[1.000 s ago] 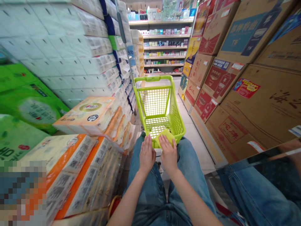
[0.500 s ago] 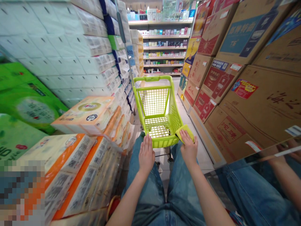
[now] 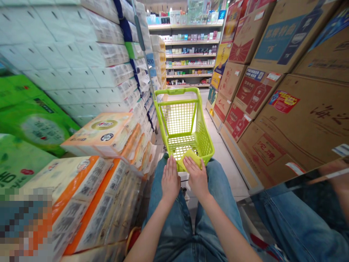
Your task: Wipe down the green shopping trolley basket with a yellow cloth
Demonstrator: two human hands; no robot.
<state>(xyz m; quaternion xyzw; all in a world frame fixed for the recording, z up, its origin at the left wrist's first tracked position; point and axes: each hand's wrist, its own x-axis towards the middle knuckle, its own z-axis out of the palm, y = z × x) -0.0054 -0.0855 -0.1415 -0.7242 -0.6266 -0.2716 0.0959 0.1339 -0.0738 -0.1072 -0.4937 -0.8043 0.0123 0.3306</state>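
Both palms down: left hand (image 3: 170, 179) at basket (image 3: 208, 127), right hand (image 3: 196, 177) holding yellow cloth (image 3: 191, 154).

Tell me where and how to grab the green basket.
Probably best by the crossbar at the far top of the green basket, hand closing over it from above. It stands proud of the mesh, with a gap beneath; the left hand and the right hand, on a yellow cloth, are at the near end.
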